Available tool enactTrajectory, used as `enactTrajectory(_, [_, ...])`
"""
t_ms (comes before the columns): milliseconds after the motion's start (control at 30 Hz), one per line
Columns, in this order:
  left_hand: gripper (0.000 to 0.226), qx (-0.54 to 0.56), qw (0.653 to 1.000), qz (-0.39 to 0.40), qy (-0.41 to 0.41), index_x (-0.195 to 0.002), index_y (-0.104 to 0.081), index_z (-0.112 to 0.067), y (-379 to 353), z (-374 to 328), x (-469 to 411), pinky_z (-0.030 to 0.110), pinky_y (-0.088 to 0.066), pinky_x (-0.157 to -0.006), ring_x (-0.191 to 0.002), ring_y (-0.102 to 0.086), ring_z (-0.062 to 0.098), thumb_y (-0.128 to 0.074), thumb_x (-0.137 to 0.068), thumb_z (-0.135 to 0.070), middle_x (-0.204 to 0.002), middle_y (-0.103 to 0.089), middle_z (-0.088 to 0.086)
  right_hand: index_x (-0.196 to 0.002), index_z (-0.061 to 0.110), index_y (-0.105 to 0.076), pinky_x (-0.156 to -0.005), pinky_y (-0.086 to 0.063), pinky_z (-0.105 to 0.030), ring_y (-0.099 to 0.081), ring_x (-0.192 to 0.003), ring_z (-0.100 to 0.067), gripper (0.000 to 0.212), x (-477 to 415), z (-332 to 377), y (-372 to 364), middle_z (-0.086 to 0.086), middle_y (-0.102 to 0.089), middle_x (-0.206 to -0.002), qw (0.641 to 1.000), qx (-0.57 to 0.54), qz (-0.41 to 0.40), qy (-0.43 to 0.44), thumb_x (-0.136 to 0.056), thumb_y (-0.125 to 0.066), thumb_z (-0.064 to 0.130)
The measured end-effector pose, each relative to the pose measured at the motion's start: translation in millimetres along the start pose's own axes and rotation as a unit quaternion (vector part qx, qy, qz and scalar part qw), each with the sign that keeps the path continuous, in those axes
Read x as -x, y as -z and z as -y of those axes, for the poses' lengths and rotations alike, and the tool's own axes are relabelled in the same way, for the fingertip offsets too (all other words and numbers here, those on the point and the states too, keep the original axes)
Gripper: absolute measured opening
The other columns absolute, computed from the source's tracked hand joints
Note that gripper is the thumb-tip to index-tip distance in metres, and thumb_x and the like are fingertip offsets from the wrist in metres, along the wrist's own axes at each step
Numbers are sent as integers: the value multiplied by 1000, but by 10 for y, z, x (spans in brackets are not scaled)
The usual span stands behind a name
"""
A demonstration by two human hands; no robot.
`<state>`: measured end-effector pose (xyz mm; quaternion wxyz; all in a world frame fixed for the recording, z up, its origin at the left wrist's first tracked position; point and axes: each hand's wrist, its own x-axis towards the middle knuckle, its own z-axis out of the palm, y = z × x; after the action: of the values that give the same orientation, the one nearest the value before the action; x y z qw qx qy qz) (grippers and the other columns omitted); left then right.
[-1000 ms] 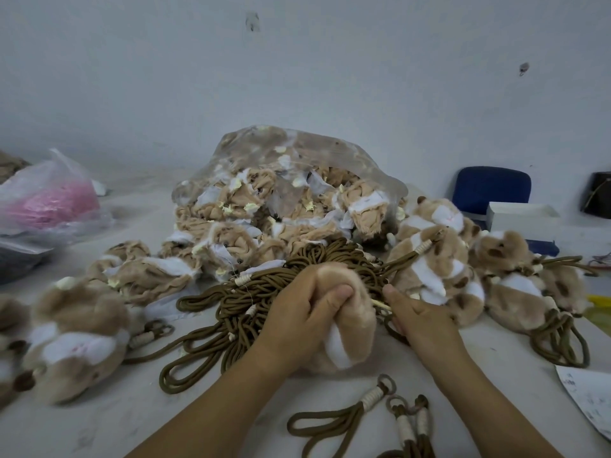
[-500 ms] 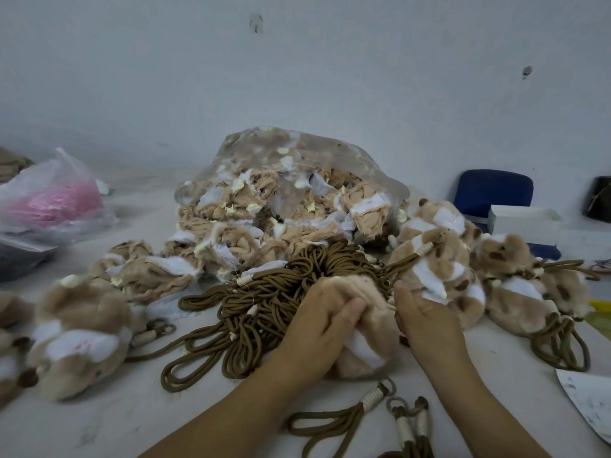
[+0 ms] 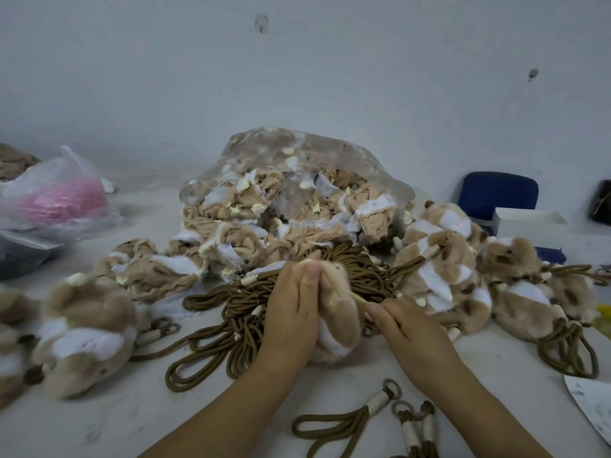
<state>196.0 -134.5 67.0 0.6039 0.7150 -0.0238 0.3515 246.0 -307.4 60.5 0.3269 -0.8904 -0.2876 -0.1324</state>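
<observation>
Head camera, what is showing?
— A clear bag [image 3: 297,180] of plush skins is sitting at the back of the white table [image 3: 132,408], with brown cords [image 3: 360,276] lying before it.
— And the hands?
— The left hand [image 3: 291,312] is gripping a tan plush toy [image 3: 340,312] (just above the cords); the right hand [image 3: 410,328] is pinching a thin stick [image 3: 358,298] that is touching the toy.

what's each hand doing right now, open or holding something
Left hand: closed, grips the plush toy.
Right hand: closed, pinches a thin pale stick at the toy's side.

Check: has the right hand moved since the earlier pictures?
Yes, slightly: the right hand drew back toward the person, nearer the rope ring, its fingers pinching a stick.
</observation>
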Motion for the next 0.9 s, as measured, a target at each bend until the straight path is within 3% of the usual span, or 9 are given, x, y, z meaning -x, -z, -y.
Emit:
enactTrajectory(133, [31,-60,997,-20,-39,-113,-56,-35,17,34,-31,-3,-29,-88,-104,-45,-25,-31,-99,-43,-105,-52,-22,-68,26,-53,-64,-43,-30,-53,-67,-7,57,15,16,10,4,-56,-67,1000,6,-1,-1,-79,-18,70])
enactTrajectory(233, [40,-101,993,-17,-55,-106,-61,-19,-20,73,-13,3,-35,-83,-97,-52,-11,-30,-101,-43,-99,-54,-16,-63,31,-51,-58,-38,-21,-54,-68,-4,53,21,45,-11,8,-57,-65,1000,-18,3,-10,-78,-19,71])
enactTrajectory(367, [24,-135,988,13,-68,-83,-52,-23,-82,52,21,5,-36,-74,-81,-53,-1,-37,-97,-34,-81,-52,-11,-63,33,-49,-59,-38,-16,-54,-70,-1,50,12,62,-47,10,-58,-62,999,-32,-12,-7,-77,-20,71])
enactTrajectory(500, [22,-117,991,54,-46,-83,-51,-28,-82,36,19,23,-43,-75,-79,-55,7,-36,-95,-38,-81,-55,-8,-69,25,-57,-60,-42,-22,-55,-68,-6,60,19,15,-31,7,-60,-66,999,-18,-26,3,-77,-19,71])
enactTrajectory(600, [23,-53,996,73,-10,-83,-54,-34,-69,32,25,18,-44,-73,-78,-57,2,-36,-94,-45,-81,-60,-7,-73,22,-59,-64,-45,-32,-54,-68,-7,63,6,9,-35,6,-59,-67,999,-6,-36,3,-77,-20,71])
enactTrajectory(667, [34,4,998,67,21,-86,-60,-26,-49,46,19,17,-46,-74,-80,-59,3,-37,-93,-50,-83,-63,-7,-72,25,-58,-64,-44,-31,-53,-68,-6,59,-7,7,-25,7,-57,-68,999,6,-44,4,-78,-21,71])
enactTrajectory(767, [49,63,994,55,63,-71,-61,-25,-8,39,-5,16,-45,-66,-70,-55,3,-38,-92,-64,-70,-58,-8,-72,26,-59,-62,-42,-28,-52,-71,-5,57,-10,-8,3,9,-56,-72,998,30,-55,13,-79,-23,70])
enactTrajectory(900, [48,69,991,68,97,-63,-62,-26,1,52,-23,24,-45,-63,-64,-52,8,-41,-85,-64,-63,-55,-6,-72,26,-61,-63,-42,-27,-51,-73,-3,52,-25,-16,12,9,-55,-75,998,9,-66,7,-77,-31,69])
